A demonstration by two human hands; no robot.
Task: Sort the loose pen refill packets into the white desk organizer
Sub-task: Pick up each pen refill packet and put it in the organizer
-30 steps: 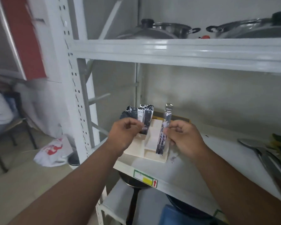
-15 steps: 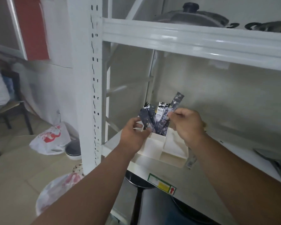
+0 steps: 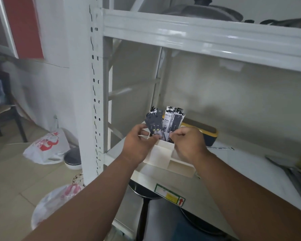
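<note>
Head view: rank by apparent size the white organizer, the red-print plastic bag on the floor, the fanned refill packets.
1. white organizer, partly hidden by the hands
2. plastic bag, looks close to the organizer, and it lies farther off, so the order is unsure
3. refill packets, clearly smallest

Soft, dim indoor light; glare streaks on the shelf beam (image 3: 207,37) above the hands. Wide-angle bending at edges (upright post (image 3: 94,84) curves), slight overall blur.

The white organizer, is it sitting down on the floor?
No, the white organizer rests on the metal shelf, with both hands at the refill packets standing in it.
</note>
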